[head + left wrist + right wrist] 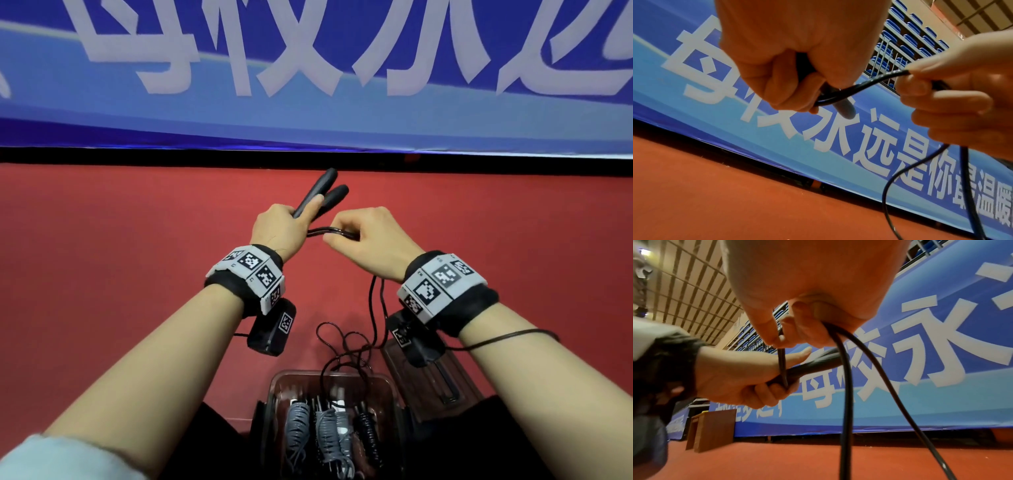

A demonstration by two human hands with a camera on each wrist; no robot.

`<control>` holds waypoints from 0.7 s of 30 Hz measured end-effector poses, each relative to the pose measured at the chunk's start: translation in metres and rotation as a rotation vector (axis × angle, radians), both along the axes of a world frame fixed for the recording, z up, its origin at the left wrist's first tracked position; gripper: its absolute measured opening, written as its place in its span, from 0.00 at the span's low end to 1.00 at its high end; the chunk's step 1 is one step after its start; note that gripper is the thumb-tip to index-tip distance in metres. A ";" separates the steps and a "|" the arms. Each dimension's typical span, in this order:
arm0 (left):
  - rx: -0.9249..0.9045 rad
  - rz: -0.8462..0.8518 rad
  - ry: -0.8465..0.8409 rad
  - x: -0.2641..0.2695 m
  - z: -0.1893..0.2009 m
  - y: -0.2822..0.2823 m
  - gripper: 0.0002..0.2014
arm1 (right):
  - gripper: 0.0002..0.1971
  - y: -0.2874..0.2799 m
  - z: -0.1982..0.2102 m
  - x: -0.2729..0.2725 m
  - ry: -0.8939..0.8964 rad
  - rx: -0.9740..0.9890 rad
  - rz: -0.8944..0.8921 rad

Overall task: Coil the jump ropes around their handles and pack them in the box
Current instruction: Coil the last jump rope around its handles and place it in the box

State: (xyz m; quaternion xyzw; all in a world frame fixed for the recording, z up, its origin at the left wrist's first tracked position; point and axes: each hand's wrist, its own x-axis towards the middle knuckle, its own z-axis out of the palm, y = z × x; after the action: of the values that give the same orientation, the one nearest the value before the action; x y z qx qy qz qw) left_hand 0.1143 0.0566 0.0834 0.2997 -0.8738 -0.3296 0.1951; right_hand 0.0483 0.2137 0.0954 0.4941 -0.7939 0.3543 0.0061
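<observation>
— What's the left hand (pixel 279 226) got?

— Its fingers are curled tight round two slim black rubber jump-rope handles (pixel 320 195), held side by side and pointing away up toward the blue banner with big white characters (pixel 308 113).

— And the right hand (pixel 368 236)?

— Thumb and fingers clamped on the thin black glossy rope cord (pixel 334 231), just beside the left hand. The cord bends in a short loop between the two hands, then drops from the right hand in two strands to a loose tangle on the red floor (pixel 120 240).

— Where's the box?

— The clear plastic box (pixel 274 387) sits right below the forearms, with grey and black coiled ropes (pixel 325 428) lying in it. Some of the loose cord trails over its far rim.
</observation>
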 end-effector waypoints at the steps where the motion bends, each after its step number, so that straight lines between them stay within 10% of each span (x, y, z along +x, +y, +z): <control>1: -0.026 -0.005 -0.040 -0.001 -0.002 0.000 0.34 | 0.11 0.001 0.000 -0.003 0.013 0.000 -0.014; 21: -0.089 -0.465 -0.180 0.024 0.000 0.011 0.37 | 0.22 0.025 0.020 -0.031 -0.092 0.093 -0.066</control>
State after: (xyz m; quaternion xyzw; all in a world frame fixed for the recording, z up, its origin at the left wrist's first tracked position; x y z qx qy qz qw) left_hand 0.1385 0.0678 0.0830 0.1097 -0.9468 -0.2986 0.0485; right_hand 0.0171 0.2388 0.1156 0.4504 -0.8249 0.3391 -0.0417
